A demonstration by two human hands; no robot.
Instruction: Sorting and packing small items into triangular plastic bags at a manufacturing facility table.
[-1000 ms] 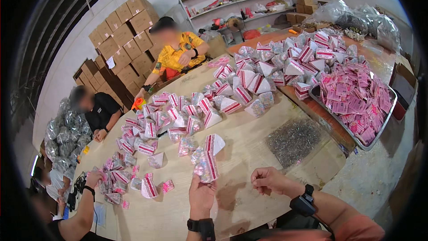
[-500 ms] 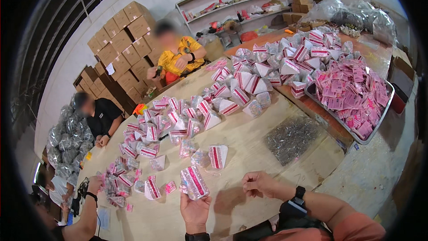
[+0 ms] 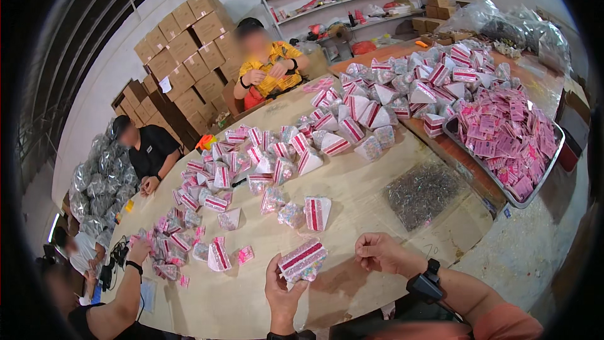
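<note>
My left hand [image 3: 282,294] grips a cake-slice-shaped pack [image 3: 303,260], glittery white with a dark pink stripe and a clear side showing pastel bits. It is held above the near edge of the table, tilted. To its right, my right hand [image 3: 379,253] hovers over the tabletop with thumb and fingers pinched together. Whatever may be in that pinch is too small to make out. Just beyond the held pack, another striped slice-shaped pack [image 3: 318,213] stands beside a clear bag-like pack [image 3: 291,215]. A small pink card [image 3: 245,254] lies left of my left hand.
Many similar packs [image 3: 258,156] spread across the wooden table [image 3: 352,186]. A patch of small metal pins [image 3: 423,194] lies to the right. Beyond it, a metal tray [image 3: 527,203] holds pink cards. Several people sit round the table; one co-worker's hand [image 3: 138,250] reaches in at left.
My left hand has turned the slice-shaped pack and moved it slightly right, so its striped side lies more level. My right hand stays pinched. The view has shifted a little.
</note>
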